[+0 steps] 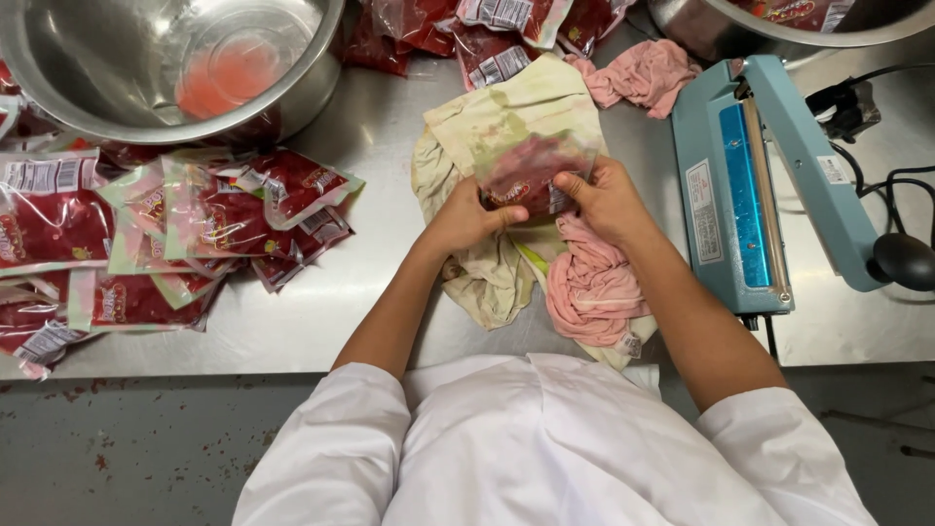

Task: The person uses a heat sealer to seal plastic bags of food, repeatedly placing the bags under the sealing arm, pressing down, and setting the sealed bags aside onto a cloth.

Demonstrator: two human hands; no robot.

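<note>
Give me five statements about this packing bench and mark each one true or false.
1. Both hands, left hand and right hand, hold one clear pouch with red contents. True.
2. The pouch is held over the bare steel table. False: it is held over a stained cream cloth.
3. A blue heat sealer stands on the person's right. True.
4. The pile of filled pouches lies to the person's right. False: it lies on the left, below the steel bowl.
5. The steel bowl is filled to the brim with pouches. False: it holds only a little pinkish liquid.
</note>
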